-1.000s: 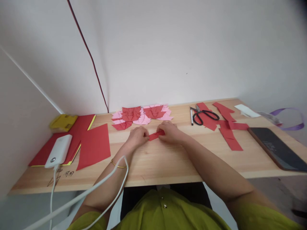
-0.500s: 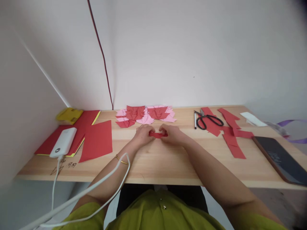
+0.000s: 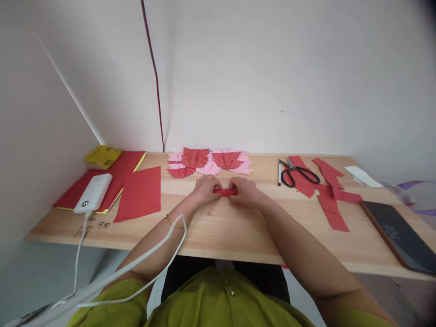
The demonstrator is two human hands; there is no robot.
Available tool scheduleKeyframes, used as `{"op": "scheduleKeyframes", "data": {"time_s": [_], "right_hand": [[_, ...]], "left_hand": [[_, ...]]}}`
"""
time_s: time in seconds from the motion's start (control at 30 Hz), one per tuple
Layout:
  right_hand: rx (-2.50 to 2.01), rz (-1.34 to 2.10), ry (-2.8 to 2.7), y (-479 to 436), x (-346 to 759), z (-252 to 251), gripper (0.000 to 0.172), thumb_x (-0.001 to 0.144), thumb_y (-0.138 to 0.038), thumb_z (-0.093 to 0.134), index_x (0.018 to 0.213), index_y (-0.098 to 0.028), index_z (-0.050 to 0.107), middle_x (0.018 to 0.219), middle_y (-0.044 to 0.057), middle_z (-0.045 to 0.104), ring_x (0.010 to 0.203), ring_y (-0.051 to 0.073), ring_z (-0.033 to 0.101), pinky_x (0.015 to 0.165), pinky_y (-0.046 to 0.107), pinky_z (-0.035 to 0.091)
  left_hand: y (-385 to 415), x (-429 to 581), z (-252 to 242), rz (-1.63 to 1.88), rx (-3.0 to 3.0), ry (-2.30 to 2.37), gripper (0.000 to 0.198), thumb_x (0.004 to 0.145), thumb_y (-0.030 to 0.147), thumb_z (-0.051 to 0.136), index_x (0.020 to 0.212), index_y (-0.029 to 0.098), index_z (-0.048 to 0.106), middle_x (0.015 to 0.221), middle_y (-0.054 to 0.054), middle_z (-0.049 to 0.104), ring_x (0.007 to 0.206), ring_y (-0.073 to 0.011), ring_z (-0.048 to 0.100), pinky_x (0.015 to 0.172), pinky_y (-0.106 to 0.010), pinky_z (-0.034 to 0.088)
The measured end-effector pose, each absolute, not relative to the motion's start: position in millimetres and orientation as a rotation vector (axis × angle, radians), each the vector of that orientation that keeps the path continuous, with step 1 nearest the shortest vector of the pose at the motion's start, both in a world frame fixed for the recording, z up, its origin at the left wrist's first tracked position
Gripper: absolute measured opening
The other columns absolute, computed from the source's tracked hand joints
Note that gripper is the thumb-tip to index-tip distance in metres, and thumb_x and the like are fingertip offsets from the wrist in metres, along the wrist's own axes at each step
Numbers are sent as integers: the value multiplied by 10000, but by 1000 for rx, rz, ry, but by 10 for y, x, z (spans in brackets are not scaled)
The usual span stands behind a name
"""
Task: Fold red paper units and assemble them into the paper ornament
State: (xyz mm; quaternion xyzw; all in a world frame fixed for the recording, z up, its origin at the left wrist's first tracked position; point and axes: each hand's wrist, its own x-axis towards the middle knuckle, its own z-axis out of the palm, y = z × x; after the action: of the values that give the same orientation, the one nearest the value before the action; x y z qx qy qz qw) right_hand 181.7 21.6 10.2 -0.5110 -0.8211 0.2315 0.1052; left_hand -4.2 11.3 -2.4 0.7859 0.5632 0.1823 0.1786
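Between my two hands is a narrow piece of folded red paper (image 3: pixel 225 193), low over the middle of the table. My left hand (image 3: pixel 206 190) pinches its left end, and my right hand (image 3: pixel 244 190) pinches the right end. The fingertips behind the paper are partly hidden. Just beyond my hands, against the wall, lie creased red (image 3: pixel 195 158) and pink (image 3: pixel 208 169) paper pieces with jagged edges.
Left are a red paper sheet (image 3: pixel 141 193), a red stack (image 3: pixel 76 190), a white power bank (image 3: pixel 93 194) with a cable and a yellow packet (image 3: pixel 103 157). Right are a pen (image 3: pixel 279 174), black-handled scissors (image 3: pixel 289 177), red scraps (image 3: pixel 333 211), white paper (image 3: pixel 363 176) and a phone (image 3: pixel 398 234).
The camera view has tilted and shifted slightly. Both hands stay on the red paper, whose visible strip looks a little different in shape; nothing else on the table has moved.
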Motion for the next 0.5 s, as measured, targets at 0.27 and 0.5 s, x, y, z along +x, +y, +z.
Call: {"op": "scheduleKeyframes", "data": {"time_s": [0.27,0.5], "right_hand": [[-1407,886,-2320,232,1867,97,346,668,-214,603,1009,-222,545,813,-10,660,736,148,570,695,262,359],[-1278,862,-2270,274,1888,73,193,817,-343,488,771,-200,608,690,-5,610,650,130,517,591,243,331]], "left_hand": [[115,-45,-20,694,2025,1521,216,666,145,570,879,186,561,779,10,604,718,-137,533,687,-261,408],[151,-67,-26,916,1875,1451,232,642,114,592,865,173,566,798,16,596,717,-115,521,658,-232,398]]}}
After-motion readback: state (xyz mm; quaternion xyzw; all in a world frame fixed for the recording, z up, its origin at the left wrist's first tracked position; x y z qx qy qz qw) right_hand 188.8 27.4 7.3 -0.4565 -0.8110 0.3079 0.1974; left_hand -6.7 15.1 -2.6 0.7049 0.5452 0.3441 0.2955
